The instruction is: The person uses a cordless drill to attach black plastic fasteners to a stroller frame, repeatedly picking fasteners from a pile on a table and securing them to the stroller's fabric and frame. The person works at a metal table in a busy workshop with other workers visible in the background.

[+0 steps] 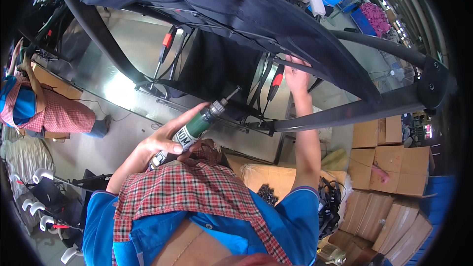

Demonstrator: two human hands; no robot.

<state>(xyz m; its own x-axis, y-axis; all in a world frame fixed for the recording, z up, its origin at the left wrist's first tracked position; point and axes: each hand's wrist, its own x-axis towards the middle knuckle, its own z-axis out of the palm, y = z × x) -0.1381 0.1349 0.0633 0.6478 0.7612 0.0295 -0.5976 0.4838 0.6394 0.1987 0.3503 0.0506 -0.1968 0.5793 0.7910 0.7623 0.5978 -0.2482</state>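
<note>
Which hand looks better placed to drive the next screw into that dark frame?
Probably the left hand: it already grips the green power screwdriver, tip aimed up at the dark frame. The right hand is busy steadying the frame's underside.

Bright daylight, glare on the metal tabletop (118,88), fisheye bending, dark vignetted corners, sharp centre

The screwdriver (197,127) in the left hand (162,143) looks like glossy green plastic with a bare metal tip. Past the right hand's fingers (295,71), matt dark cloth on the seat (236,10) and smooth black frame tubes (354,111). Workbench (123,64) is shiny sheet metal.
</note>
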